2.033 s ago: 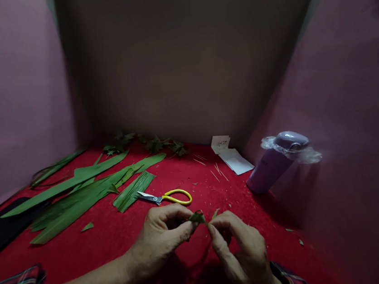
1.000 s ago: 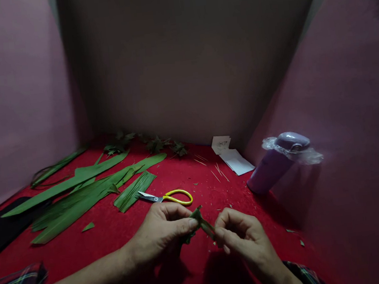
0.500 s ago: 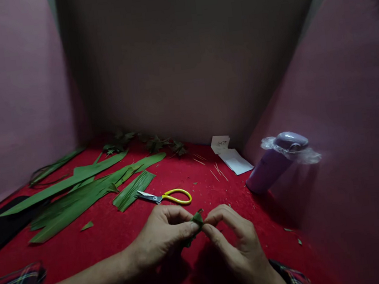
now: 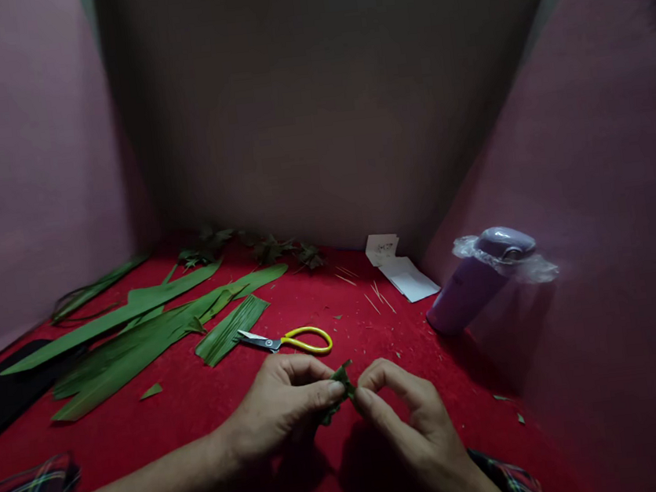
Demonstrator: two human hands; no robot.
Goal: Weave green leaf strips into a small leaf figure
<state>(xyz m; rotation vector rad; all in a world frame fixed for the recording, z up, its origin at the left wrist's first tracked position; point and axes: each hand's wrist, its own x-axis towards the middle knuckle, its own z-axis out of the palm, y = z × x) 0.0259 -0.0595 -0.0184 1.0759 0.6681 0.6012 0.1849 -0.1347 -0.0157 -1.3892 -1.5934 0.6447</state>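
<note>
My left hand (image 4: 284, 407) and my right hand (image 4: 411, 426) meet low in the middle of the view, just above the red cloth (image 4: 217, 416). Both pinch one small folded piece of green leaf (image 4: 339, 383); the thumb and forefinger of each hand close on it from either side. Part of the leaf piece hangs below my left fingers. Just beyond my hands lie yellow-handled scissors (image 4: 288, 340), blades pointing left.
Long green leaves (image 4: 130, 335) spread over the left of the cloth, with a cut pleated strip (image 4: 232, 329) next to the scissors. A purple bottle (image 4: 477, 276) leans at the right wall. White paper (image 4: 402, 273), thin sticks (image 4: 378, 297) and dry leaf bits (image 4: 269, 249) lie at the back. A dark flat object (image 4: 1, 394) sits far left.
My right hand pulled a little to the right with a leaf strip stretched between the hands, then came back in; both hands now pinch the leaf piece close together.
</note>
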